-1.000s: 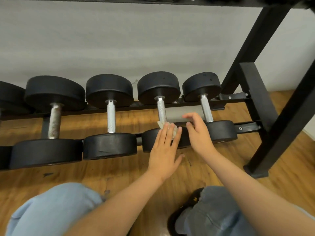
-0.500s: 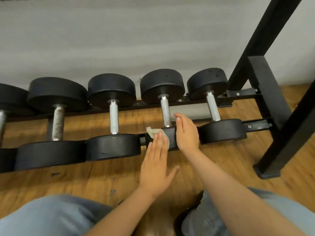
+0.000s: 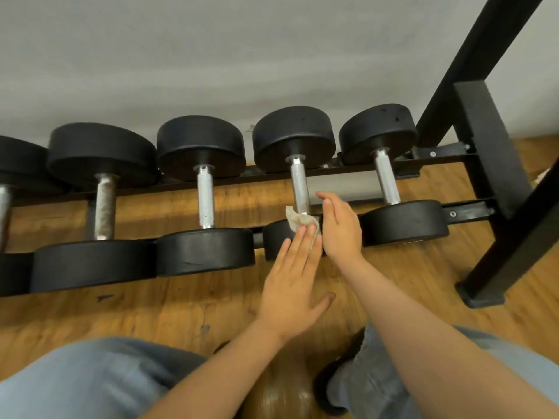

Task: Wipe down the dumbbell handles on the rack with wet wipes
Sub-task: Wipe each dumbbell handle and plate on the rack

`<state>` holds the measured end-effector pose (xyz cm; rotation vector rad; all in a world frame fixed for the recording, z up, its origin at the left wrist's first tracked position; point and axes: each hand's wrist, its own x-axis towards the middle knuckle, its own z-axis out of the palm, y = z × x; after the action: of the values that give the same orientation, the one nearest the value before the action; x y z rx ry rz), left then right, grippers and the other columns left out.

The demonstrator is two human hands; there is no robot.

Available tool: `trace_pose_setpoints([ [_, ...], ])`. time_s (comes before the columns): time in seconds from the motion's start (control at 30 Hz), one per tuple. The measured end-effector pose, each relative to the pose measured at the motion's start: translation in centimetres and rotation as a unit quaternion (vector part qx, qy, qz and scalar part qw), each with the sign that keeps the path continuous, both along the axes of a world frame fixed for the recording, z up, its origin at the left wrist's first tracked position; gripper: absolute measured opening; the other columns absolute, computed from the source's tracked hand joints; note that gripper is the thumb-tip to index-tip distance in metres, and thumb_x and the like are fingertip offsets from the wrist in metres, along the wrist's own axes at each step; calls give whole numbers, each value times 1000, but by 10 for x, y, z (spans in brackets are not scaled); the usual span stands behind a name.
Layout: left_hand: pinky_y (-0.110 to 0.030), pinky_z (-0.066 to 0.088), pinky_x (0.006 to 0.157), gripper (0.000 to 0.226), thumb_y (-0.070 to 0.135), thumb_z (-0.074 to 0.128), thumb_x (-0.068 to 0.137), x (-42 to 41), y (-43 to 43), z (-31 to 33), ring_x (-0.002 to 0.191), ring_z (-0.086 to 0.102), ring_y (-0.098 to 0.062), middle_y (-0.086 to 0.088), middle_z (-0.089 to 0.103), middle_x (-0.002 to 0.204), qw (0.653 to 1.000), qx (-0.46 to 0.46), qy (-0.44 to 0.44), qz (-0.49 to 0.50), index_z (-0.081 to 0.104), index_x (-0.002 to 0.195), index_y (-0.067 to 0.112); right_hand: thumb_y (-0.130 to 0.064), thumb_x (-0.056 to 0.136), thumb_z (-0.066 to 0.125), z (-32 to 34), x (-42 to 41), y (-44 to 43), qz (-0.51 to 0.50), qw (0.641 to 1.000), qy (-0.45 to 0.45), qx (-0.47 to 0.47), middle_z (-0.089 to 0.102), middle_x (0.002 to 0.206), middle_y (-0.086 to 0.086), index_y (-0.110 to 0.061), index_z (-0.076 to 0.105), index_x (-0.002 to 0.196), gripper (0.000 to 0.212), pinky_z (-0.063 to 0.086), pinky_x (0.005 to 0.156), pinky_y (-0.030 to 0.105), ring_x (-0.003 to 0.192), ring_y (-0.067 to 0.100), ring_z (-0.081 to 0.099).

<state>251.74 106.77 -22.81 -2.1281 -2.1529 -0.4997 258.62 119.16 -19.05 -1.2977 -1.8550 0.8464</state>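
1. Resting on the low rails of the black rack (image 3: 478,131), 5 dumbbells lie side by side; the leftmost is cut by the picture edge.
2. The 2nd handle (image 3: 104,207) looks dull and spotted, and the 3rd handle (image 3: 205,201) is bright metal.
3. The left hand (image 3: 295,282) keeps its fingers straight and together, and they press a crumpled wet wipe (image 3: 298,220) on the near weight of the 4th dumbbell (image 3: 295,137), at the foot of its handle.
4. The right hand (image 3: 340,228) stands on edge just right of this handle, fingers straight and together, gripping nothing.
5. The 5th handle (image 3: 387,179) is near the upright of the rack.
6. Knees in light jeans (image 3: 90,379) show above the wooden floor (image 3: 393,282).
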Motion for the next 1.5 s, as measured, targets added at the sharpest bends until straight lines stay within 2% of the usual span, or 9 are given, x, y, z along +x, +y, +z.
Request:
trace_pose_setpoints([
  [0.1, -40, 0, 123, 101, 61, 52, 87, -11, 4, -2, 152, -6, -20, -7, -5, 165, 999, 13, 0, 35, -1, 157, 12, -24, 105, 35, -1, 0, 1, 4, 1000, 0, -4, 64, 121, -3, -20, 62, 125, 34, 41, 95, 25, 115, 10, 55],
  [0.23, -42, 2, 122, 108, 69, 49, 85, 8, -12, -9, 151, -12, -22, -8, -14, 164, 987, -5, -132, 89, -10, 156, 10, -23, 105, 36, 0, 0, 2, -1, 1000, -2, -2, 65, 121, -2, -18, 64, 123, 34, 35, 92, 21, 115, 12, 54],
  [0.5, -43, 5, 124, 121, 73, 56, 78, -7, -7, -15, 150, -18, -12, 0, -22, 163, 960, -10, -249, 125, -22, 153, 19, -29, 105, 34, 2, 0, 0, 1, 1000, -11, -14, 64, 122, -5, -21, 61, 128, 36, 35, 95, 22, 117, 9, 52],
  [0.77, -41, 10, 124, 128, 61, 70, 75, -23, 5, -24, 150, -14, -9, 11, -24, 161, 919, 0, -368, 138, -24, 152, 23, -30, 106, 33, 0, 1, -1, 0, 1000, -9, -30, 63, 122, -6, -25, 61, 127, 36, 38, 97, 26, 117, 8, 51],
  [0.9, -23, 5, 120, 131, 70, 67, 67, 4, -19, -33, 148, -13, 0, 17, -26, 159, 879, 3, -456, 139, -24, 152, 28, -29, 106, 32, 1, 1, -1, 3, 1000, -11, -24, 63, 122, -6, -24, 62, 126, 36, 37, 98, 27, 117, 9, 51],
  [1.07, -39, 17, 122, 129, 61, 80, 64, -30, 11, -35, 150, 8, -8, 13, 3, 164, 809, -37, -563, 164, -7, 155, 35, -30, 106, 32, -1, 2, -1, 4, 1000, -13, -21, 63, 122, -4, -23, 61, 128, 38, 41, 103, 35, 118, 12, 52],
  [1.2, -34, 23, 118, 123, 33, 87, 69, -37, 16, -37, 147, 21, -12, 8, 18, 162, 783, -39, -601, 155, 1, 156, 29, -30, 106, 32, -1, 1, 0, 9, 1000, -8, -21, 63, 122, -4, -22, 61, 128, 38, 41, 103, 36, 118, 11, 52],
  [1.37, -24, 31, 104, 110, 22, 87, 70, -41, 21, -39, 139, 34, -13, 5, 35, 154, 765, -46, -622, 162, 16, 155, 24, -30, 106, 32, 0, 3, -1, 18, 1000, -14, -21, 63, 121, -1, -22, 60, 128, 37, 42, 100, 34, 117, 14, 52],
  [1.5, -27, 31, 109, 110, 26, 87, 69, -30, 17, -34, 139, 34, -13, 5, 34, 153, 748, -24, -635, 190, 18, 154, 24, -30, 106, 32, 0, 3, -1, 14, 1000, -14, -21, 63, 121, -2, -21, 61, 129, 38, 38, 96, 26, 115, 8, 50],
])
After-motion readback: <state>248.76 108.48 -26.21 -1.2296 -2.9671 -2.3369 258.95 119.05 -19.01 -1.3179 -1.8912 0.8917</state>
